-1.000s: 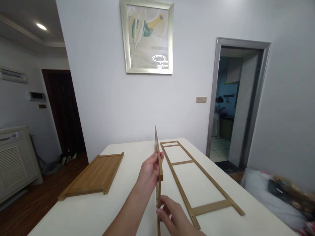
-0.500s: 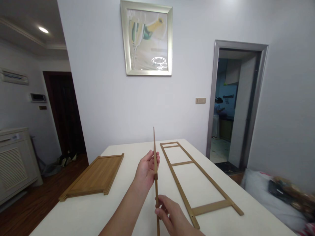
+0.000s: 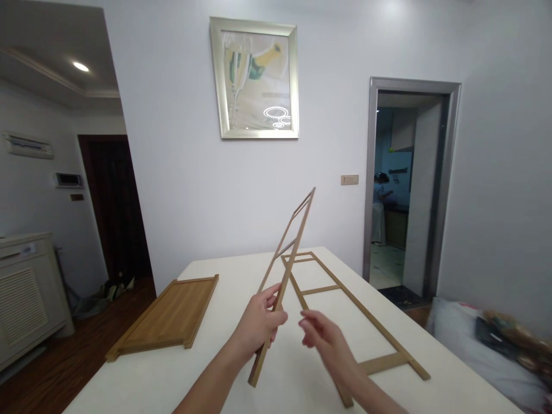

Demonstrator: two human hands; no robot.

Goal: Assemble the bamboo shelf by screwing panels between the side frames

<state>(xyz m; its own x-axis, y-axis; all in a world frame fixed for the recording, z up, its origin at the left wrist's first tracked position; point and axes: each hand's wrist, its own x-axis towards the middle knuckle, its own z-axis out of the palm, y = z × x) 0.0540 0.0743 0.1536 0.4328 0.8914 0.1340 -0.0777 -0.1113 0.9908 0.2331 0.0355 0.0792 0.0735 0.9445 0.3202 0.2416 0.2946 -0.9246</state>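
My left hand (image 3: pixel 259 323) is closed around the near rail of a narrow wooden ladder-like frame (image 3: pixel 290 264), tilted up above the table with its far end leaning right. Several thin crossbars join its two rails. Apart from this frame, my right hand (image 3: pixel 325 342) hovers to its right with loosely curled fingers and nothing visible in them. Beneath that hand, a second wooden ladder-like frame (image 3: pixel 386 363) lies flat, its near left part hidden by my hand and forearm. On the table's left side rests a slatted wooden panel (image 3: pixel 170 313).
The white table (image 3: pixel 233 310) reaches to the wall, where a framed picture (image 3: pixel 259 135) hangs. Beyond a doorway (image 3: pixel 373 184) at right, a person (image 3: pixel 378 207) stands in another room. A louvred cabinet (image 3: pixel 26 299) is at left; a white bag (image 3: pixel 457 328) lies at right.
My left hand has turned the held frame from edge-on so its crossbars show and its far end points up and right. My right hand has let go of it and moved right.
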